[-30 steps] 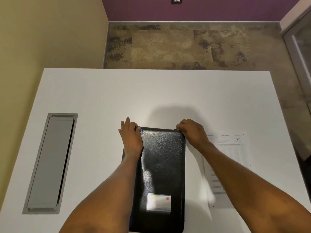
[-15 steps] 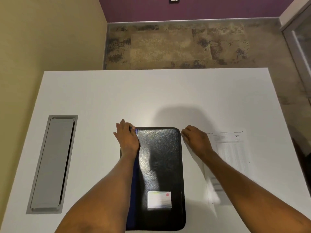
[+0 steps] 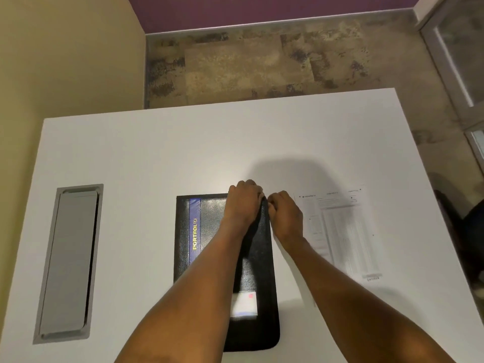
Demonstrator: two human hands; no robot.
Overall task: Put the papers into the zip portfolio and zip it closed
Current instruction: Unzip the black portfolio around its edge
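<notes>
- White table [image 3: 157, 153] carries a black zip portfolio [image 3: 209, 231]; papers [image 3: 345, 231] lie beside it, right.
- I see the left hand [image 3: 242, 205] and right hand [image 3: 285, 216] both clenched on its far right corner.

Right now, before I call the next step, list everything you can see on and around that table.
table: one, white, fills the view
zip portfolio: one, black with a blue spine strip, centre of table, lying flat
label card: one, white with a red dot, on the portfolio's near end
papers: white printed stack, count unclear, right of portfolio
cable hatch: one, grey, set in table's left side
left hand: on portfolio's far right corner
right hand: pinching at that corner's edge
</notes>
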